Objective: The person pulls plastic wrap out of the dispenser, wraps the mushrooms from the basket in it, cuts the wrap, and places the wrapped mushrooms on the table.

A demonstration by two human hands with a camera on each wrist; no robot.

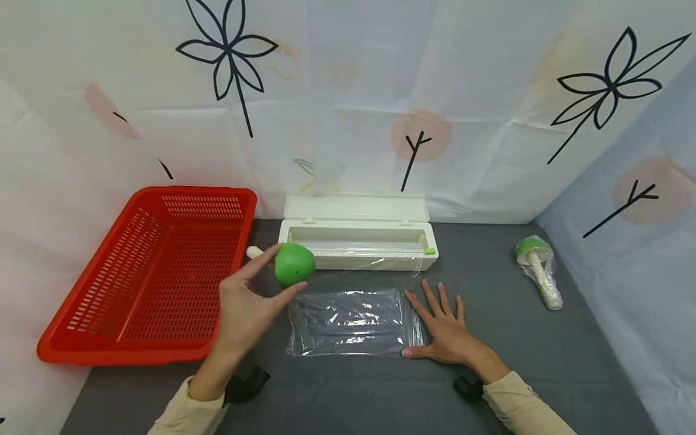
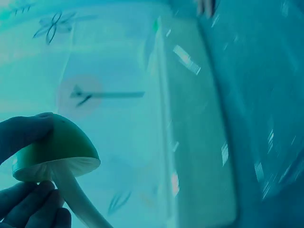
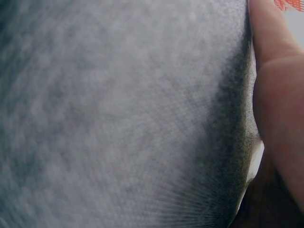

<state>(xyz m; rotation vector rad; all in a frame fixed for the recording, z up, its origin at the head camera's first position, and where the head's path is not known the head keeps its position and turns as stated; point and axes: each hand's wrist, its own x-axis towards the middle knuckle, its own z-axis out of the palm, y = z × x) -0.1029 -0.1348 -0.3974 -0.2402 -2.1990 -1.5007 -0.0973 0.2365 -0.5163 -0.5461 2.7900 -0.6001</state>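
A toy mushroom (image 1: pixel 294 264) with a green cap and a pale stem is held by its cap in my left hand (image 1: pixel 246 311), between thumb and fingers. In the left wrist view the mushroom (image 2: pixel 61 147) shows its ribbed underside, the stem slanting down to the right. Below it, a sheet of clear plastic film (image 1: pixel 353 323) lies flat on the grey table. My right hand (image 1: pixel 448 332) rests palm down with spread fingers at the film's right edge. In the right wrist view only the side of the right hand (image 3: pixel 280 90) shows, against the grey cloth.
A white film dispenser box (image 1: pixel 359 263) stands behind the sheet, its lid raised, film hanging over its front. To the left is a red perforated basket (image 1: pixel 228 338). On the far right lies a second green-capped mushroom (image 1: pixel 538 269) wrapped in film. A printed white curtain closes the back.
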